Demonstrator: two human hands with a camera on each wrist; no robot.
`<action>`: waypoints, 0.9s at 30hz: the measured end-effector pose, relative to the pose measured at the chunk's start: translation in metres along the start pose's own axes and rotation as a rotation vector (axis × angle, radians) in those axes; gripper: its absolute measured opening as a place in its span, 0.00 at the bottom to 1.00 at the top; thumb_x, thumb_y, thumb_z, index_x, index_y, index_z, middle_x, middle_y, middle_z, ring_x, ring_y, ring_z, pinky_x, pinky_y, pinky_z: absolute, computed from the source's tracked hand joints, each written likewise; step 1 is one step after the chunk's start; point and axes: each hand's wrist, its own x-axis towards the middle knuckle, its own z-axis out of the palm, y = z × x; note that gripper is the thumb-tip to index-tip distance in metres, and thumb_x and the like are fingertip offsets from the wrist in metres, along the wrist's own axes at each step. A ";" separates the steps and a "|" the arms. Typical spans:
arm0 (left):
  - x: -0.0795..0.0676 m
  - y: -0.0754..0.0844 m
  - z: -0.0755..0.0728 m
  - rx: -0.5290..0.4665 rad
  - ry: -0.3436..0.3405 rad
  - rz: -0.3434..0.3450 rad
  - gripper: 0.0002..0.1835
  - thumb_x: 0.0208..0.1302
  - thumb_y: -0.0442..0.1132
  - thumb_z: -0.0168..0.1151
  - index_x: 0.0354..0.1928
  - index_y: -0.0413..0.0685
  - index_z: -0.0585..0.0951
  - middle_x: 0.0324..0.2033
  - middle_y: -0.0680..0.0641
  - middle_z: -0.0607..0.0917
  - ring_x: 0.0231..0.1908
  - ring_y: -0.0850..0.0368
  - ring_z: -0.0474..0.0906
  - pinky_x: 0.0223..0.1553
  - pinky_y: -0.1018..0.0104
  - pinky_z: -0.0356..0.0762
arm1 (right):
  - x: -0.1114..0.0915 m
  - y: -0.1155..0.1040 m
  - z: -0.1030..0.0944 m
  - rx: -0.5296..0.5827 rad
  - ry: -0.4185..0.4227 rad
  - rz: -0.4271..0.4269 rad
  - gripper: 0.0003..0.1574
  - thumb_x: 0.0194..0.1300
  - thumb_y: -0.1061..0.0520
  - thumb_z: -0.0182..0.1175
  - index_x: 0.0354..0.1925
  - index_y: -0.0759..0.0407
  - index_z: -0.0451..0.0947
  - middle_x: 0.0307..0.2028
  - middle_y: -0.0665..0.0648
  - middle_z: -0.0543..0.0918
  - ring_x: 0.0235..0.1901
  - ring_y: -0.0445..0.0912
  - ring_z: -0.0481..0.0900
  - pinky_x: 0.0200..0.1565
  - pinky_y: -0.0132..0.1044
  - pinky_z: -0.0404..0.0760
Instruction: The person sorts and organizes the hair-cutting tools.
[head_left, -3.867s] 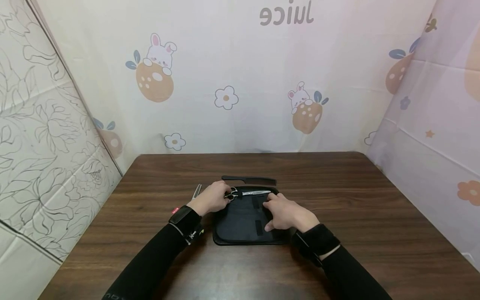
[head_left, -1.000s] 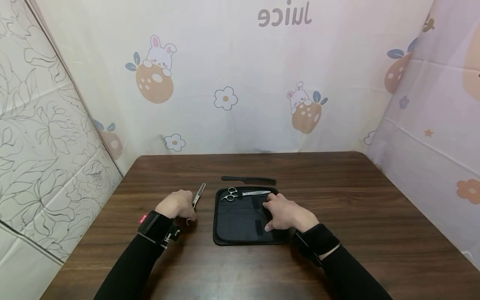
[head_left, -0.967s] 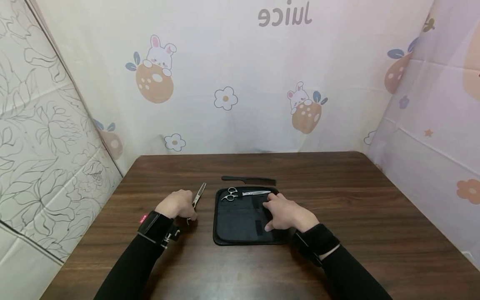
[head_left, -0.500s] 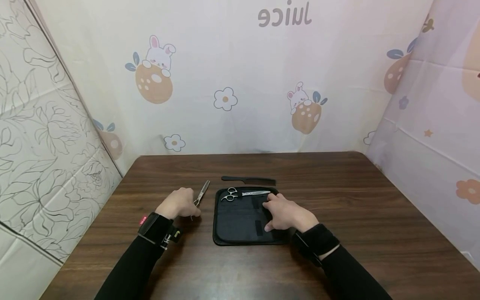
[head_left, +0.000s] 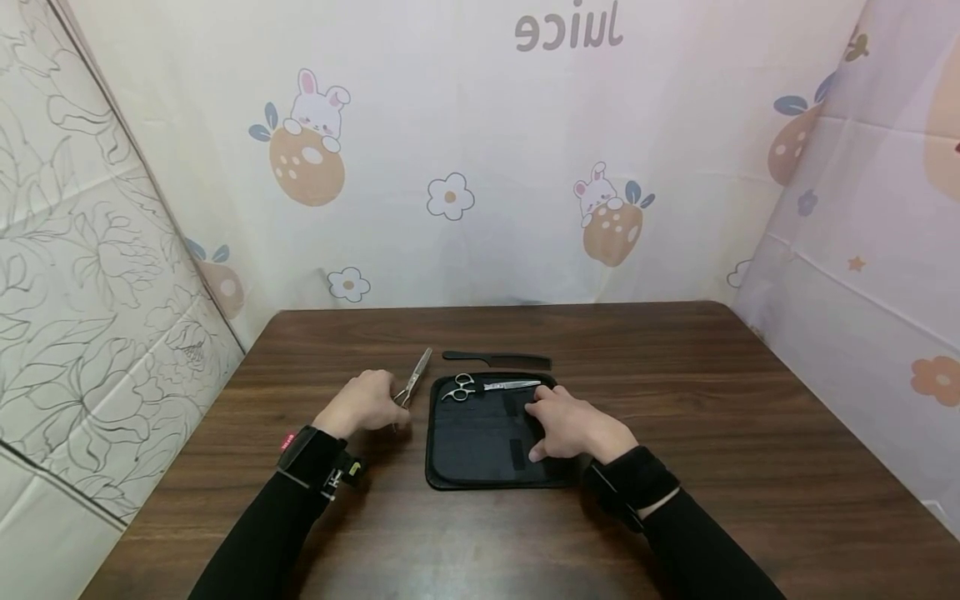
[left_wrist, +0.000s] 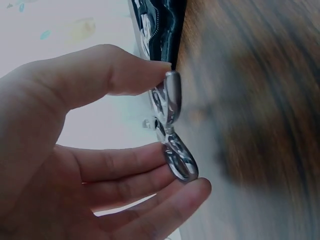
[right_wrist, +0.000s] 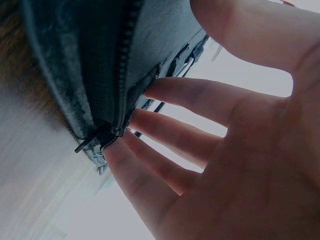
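My left hand (head_left: 367, 402) pinches a pair of silver hairdressing scissors (head_left: 416, 375) by the finger loops, left of the black zip case (head_left: 476, 454). Their blades point away and to the right. In the left wrist view, thumb and fingers press the loops (left_wrist: 181, 159) from opposite sides. A second pair of hairdressing scissors (head_left: 462, 387) lies across the far part of the case, with a strap over its middle. On the right part of the case rests my right hand (head_left: 577, 427). Its fingers (right_wrist: 192, 97) are nearly straight and touch the case beside the zip (right_wrist: 122, 65).
A black comb (head_left: 498, 360) lies on the brown wooden table (head_left: 675, 375) just beyond the case. Behind the table hangs a printed cloth (head_left: 487, 250), and patterned panels stand at both sides.
My left hand let go of the pair in the case, moved left and took hold of the other scissors. These have since shifted rightward and away, towards the case. My right hand has stayed put.
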 end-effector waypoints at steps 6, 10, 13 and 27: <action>0.001 0.005 0.002 -0.038 0.032 0.015 0.16 0.55 0.46 0.74 0.33 0.44 0.79 0.27 0.48 0.79 0.26 0.53 0.74 0.29 0.61 0.71 | 0.000 0.000 0.000 0.005 -0.005 0.009 0.44 0.59 0.48 0.76 0.68 0.64 0.74 0.63 0.59 0.71 0.60 0.53 0.67 0.53 0.50 0.76; 0.001 0.009 0.004 -0.069 0.046 0.028 0.16 0.55 0.46 0.75 0.36 0.43 0.80 0.28 0.49 0.80 0.27 0.53 0.75 0.30 0.61 0.72 | 0.000 0.000 -0.001 0.012 -0.003 0.009 0.45 0.59 0.48 0.76 0.68 0.65 0.74 0.63 0.59 0.71 0.59 0.54 0.67 0.53 0.50 0.76; 0.000 0.012 0.005 -0.084 0.060 0.046 0.18 0.55 0.46 0.75 0.38 0.42 0.81 0.30 0.49 0.80 0.29 0.53 0.75 0.32 0.60 0.74 | 0.000 0.000 -0.001 0.014 -0.003 0.005 0.45 0.58 0.48 0.77 0.68 0.65 0.74 0.62 0.60 0.71 0.60 0.54 0.67 0.54 0.51 0.76; 0.001 0.028 0.012 -0.136 0.118 0.160 0.19 0.55 0.47 0.75 0.43 0.42 0.83 0.35 0.49 0.81 0.31 0.55 0.75 0.34 0.61 0.74 | 0.003 0.002 -0.003 0.010 -0.021 0.002 0.44 0.57 0.47 0.77 0.67 0.63 0.75 0.59 0.57 0.72 0.58 0.53 0.69 0.53 0.50 0.76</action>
